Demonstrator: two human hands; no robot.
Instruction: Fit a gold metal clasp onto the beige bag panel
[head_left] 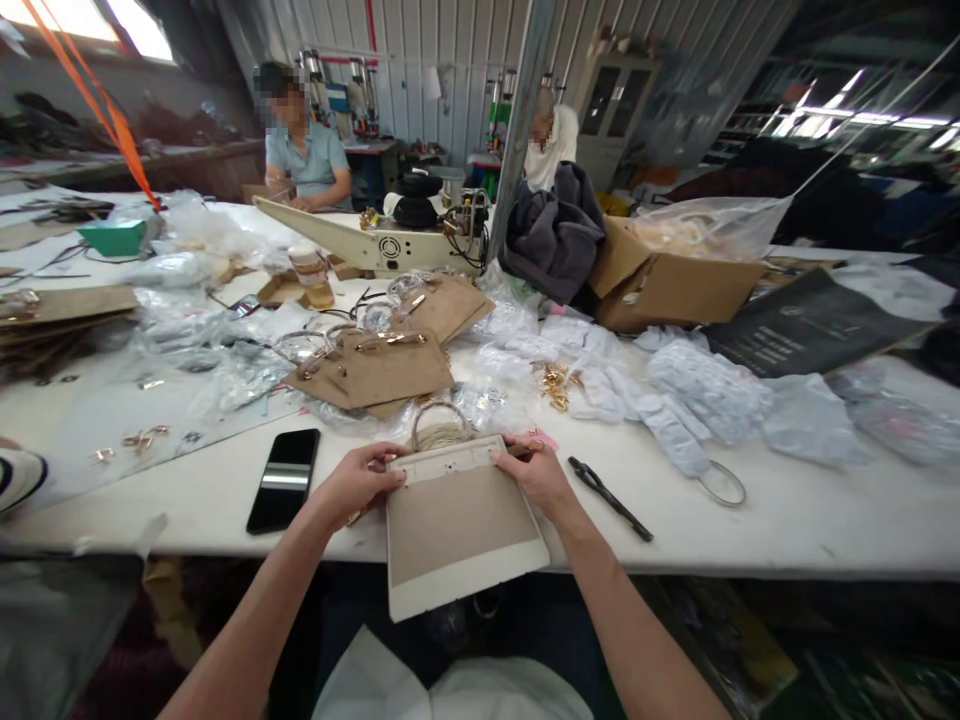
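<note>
A long white table [787,520] carries a cardboard box [667,285], brown bag panels [390,365], plastic wrap and gold fittings [555,385]. At its near edge lies the beige-and-cream panel [457,525], overhanging toward the person. The left hand [356,485] and right hand [536,472] clamp its top corners, fingers closed on the rim; holding both corners level would keep it flat. A phone [283,480] lies left, pliers [609,497] right. Print on the black sheet [806,325] is unreadable
</note>
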